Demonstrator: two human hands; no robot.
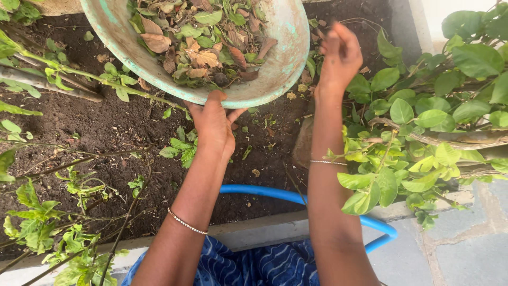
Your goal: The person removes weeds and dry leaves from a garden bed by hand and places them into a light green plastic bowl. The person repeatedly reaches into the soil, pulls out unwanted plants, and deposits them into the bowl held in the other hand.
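A blue striped cloth garment (254,267) fills the bottom edge of the head view, closest to the camera. Just beyond it, a bright blue plastic hose (275,194) arcs across the pale concrete kerb (248,233) of a planting bed, passing behind both forearms.

Each wrist carries 1 thin bracelet.

The left hand (214,124) reaches forward over the dark bare soil (106,122). Its fingers are clamped on the near rim of a round, shallow, pale turquoise metal basin (288,37) with worn paint. The basin is held above the soil, in the upper centre of the view. It contains a heap of dry brown leaves and green leaf trimmings (203,39).

The right hand (338,55) is just beside the right rim of the basin, without visible contact. Its fingers are bunched together and curled. Whether they enclose anything cannot be determined.

A leafy green shrub (418,122) with woody stems occupies the right side of the bed, touching the right forearm. Thin green-leaved stems (58,74) cross the left side of the bed above the soil. Grey paving slabs (465,243) lie at lower right, outside the kerb.
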